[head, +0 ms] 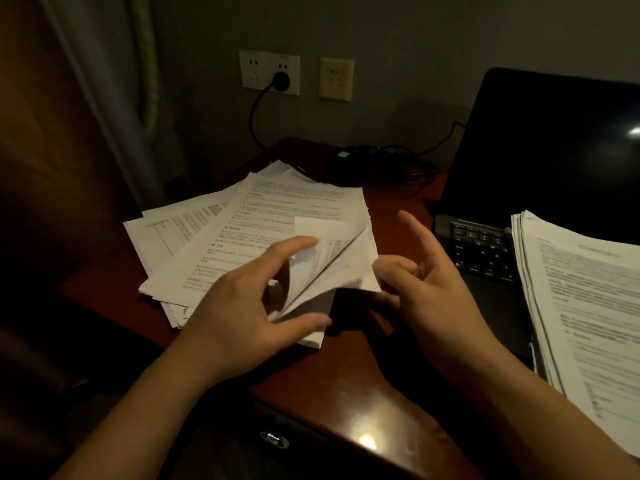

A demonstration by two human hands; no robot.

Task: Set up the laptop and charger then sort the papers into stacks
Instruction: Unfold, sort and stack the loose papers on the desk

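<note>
A loose fan of printed papers (242, 220) lies on the left of the dark wooden desk (346, 403). My left hand (249, 299) grips the near right corner of several sheets, lifting and curling them up. My right hand (429, 271) pinches the right edge of the lifted sheets (336, 268) with thumb and bent fingers, the index finger pointing up. An open black laptop (554, 161) stands at the right, its screen dark. A neat paper stack (581, 306) lies over its keyboard. The charger brick (349, 161) sits at the back, its plug (281, 79) in the wall socket.
Charger cables (408, 168) coil behind the papers and run toward the laptop. A second wall plate (336, 79) sits right of the socket. A curtain (114, 98) hangs at the left. A drawer handle (273, 438) shows under the desk's front edge.
</note>
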